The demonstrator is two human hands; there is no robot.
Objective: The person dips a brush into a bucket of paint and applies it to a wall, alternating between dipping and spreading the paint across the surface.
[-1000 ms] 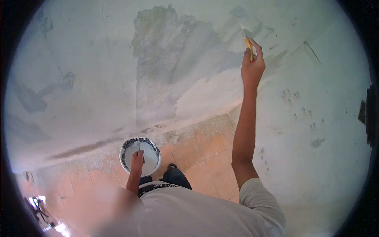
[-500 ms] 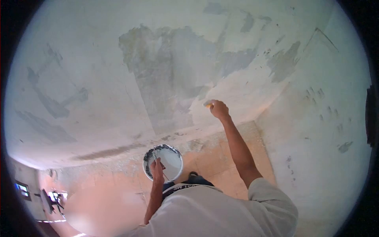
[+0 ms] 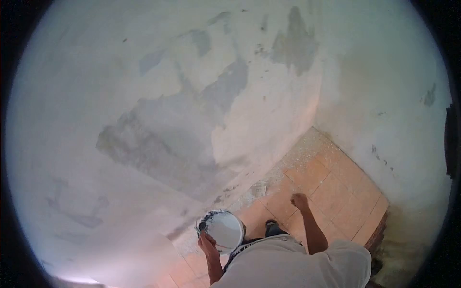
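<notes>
Lowered from the wall since half a second ago, the right hand [image 3: 300, 200] now hangs over the orange floor tiles [image 3: 336, 187] at near right. A patchy grey and white plastered wall [image 3: 158, 120] fills the far and left view. At near centre, the left hand [image 3: 207, 240] clasps the near edge of a white-coated bucket [image 3: 226, 229]. The right fingers look curled shut; anything inside them is hidden.

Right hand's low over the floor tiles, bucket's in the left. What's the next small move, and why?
Probably swing the right hand across to the paint bucket, which the left hand holds by its rim, open and white inside. The right hand hangs low, off the wall, where grey patches show bare.
</notes>
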